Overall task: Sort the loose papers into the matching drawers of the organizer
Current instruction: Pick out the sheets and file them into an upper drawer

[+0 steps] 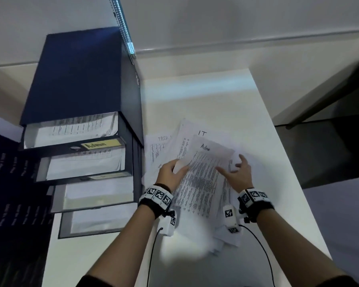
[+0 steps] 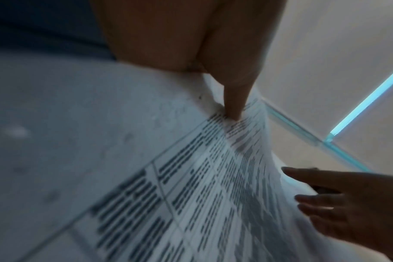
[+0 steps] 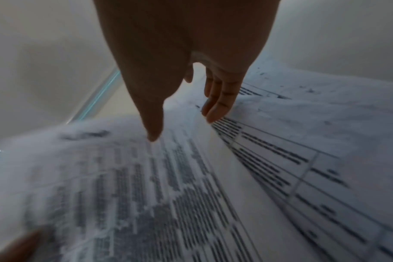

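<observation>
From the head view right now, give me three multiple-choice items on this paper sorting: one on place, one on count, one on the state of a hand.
1. Where does the organizer stand relative to the loose papers?
A. left
B. right
C. on top of them

2. How many drawers are pulled out?
A. one
B. two
C. four

3. What is the left hand doing?
A. hanging idle
B. holding the sheet headed Admin
C. pulling a drawer

Key: 1 A, the dark cabinet sits at the desk's left edge; 2 C, four open fronts step down; 3 B, its fingers curl round the sheet's left edge while the right hand is spread open.
</observation>
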Motion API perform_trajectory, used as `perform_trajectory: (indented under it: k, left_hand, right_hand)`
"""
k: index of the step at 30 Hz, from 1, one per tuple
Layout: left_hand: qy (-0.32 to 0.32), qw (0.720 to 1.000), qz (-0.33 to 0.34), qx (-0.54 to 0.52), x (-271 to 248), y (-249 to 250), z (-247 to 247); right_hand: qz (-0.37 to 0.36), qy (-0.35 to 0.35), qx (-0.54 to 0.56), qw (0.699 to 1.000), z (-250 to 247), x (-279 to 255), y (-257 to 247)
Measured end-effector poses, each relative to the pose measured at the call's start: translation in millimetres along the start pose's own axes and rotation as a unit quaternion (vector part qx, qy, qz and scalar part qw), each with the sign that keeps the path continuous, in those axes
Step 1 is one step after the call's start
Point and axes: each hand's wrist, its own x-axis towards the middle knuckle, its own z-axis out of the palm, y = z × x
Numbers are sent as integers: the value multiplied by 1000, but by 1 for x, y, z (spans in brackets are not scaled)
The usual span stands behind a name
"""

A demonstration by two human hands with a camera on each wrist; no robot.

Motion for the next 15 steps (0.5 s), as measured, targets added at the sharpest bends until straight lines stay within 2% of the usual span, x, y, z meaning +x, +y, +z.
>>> perform_trajectory:
  k: [4,8,10,12,15]
  left_hand:
    - [40,994,81,-68,-22,51,-43]
    - [121,977,128,-122,-52,83,-103]
    - [136,974,123,-136,-70,89,-138]
    - [139,975,89,-150,-90,92,-173]
    - [142,977,40,-155,-126,85,-220]
  right_hand:
    - [-48,-77,138,986,-12,-13,-44]
    - [-175,-110,167,964,-15,-49,-114]
    - [-233,-162,158,946,-13,-80,-151]
    - [-273,-233,150,921,-3,-109,-179]
    - [-277,-300,120,905,26,-140,-210]
